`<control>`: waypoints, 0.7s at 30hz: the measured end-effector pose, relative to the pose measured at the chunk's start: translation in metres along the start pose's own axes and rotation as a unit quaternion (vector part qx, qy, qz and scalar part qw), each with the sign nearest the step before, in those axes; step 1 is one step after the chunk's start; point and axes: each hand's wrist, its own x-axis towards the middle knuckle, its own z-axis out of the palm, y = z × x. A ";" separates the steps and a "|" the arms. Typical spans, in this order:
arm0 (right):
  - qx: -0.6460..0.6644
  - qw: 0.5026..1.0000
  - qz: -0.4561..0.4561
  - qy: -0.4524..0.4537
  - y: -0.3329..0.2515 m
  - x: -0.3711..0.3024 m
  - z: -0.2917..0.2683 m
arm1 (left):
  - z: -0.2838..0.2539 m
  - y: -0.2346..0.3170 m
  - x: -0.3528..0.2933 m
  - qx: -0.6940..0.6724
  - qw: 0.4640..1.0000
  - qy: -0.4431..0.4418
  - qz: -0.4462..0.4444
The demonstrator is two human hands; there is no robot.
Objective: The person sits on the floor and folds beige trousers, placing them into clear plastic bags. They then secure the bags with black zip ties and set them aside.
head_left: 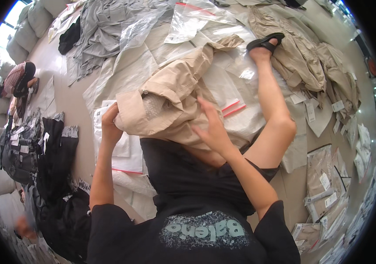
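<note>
A beige garment [174, 83] lies rumpled across my lap, and I cannot tell its exact kind. Its near end opens wide at the left, and clear bubble wrap [152, 107] shows inside. My left hand [111, 122] is closed on the garment's left edge, its fingertips partly hidden by the cloth. My right hand [213, 127] is at the garment's right side with its fingers apart, slightly blurred. Whether it touches the cloth is unclear. Clear plastic bags with red seal strips [233, 108] lie just beyond that hand.
White sheeting [130, 66] covers the floor ahead. Grey garments [104, 35] are heaped at far left, beige ones [298, 57] at far right. Dark clothes [56, 154] lie left; bagged garments [322, 176] lie right. Another person [20, 79] crouches at far left near stacked sacks [40, 17].
</note>
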 end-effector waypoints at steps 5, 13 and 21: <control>-0.167 0.977 -0.128 0.020 0.047 0.113 0.022 | -0.001 -0.009 0.017 -0.033 0.998 0.033 -0.032; -0.165 0.934 -0.192 0.253 -0.051 0.238 -0.143 | -0.084 0.045 0.169 0.180 0.964 0.184 0.064; -0.386 0.863 -0.255 0.205 -0.200 0.163 -0.272 | -0.171 0.101 0.225 0.206 0.950 0.090 0.216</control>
